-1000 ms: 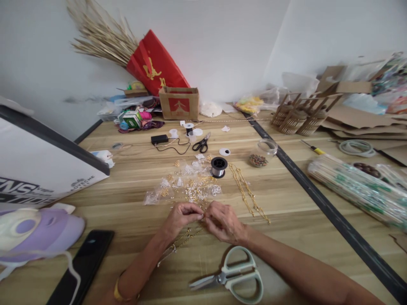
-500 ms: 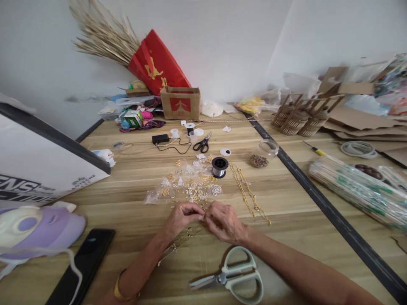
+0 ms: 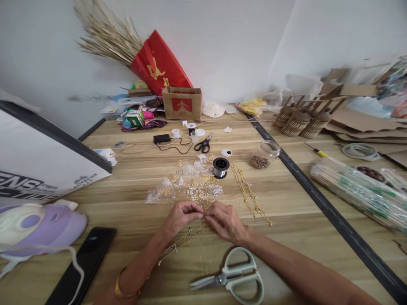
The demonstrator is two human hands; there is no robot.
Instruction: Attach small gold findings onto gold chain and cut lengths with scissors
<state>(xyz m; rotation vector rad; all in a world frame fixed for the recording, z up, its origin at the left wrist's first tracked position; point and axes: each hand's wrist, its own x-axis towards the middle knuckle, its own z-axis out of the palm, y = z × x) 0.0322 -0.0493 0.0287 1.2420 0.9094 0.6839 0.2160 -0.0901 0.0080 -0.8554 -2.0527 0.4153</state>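
Observation:
My left hand [image 3: 182, 217] and my right hand [image 3: 226, 220] meet fingertip to fingertip over the table, both closed in a pinch. A thin gold beaded chain [image 3: 182, 243] leads up to the pinched fingers and trails down-left on the wood; the small end in the fingers is mostly hidden. Just beyond the hands lies a spread of small gold and silver jewellery findings [image 3: 197, 189], partly on clear bags. A second gold chain [image 3: 246, 190] lies to the right. Large pale green scissors [image 3: 237, 277] rest with blades parted slightly, below my right hand.
A spool of clear line [image 3: 220, 168] stands behind the findings, with black scissors [image 3: 203, 144] farther back. A jar of beads [image 3: 262, 159] is on the right. At left are a black phone [image 3: 85, 262], a purple-and-white device [image 3: 47, 228] and a big white box [image 3: 47, 161].
Both hands stay pinched together at almost the same place, with only slight finger movement. The whole view has shifted very slightly.

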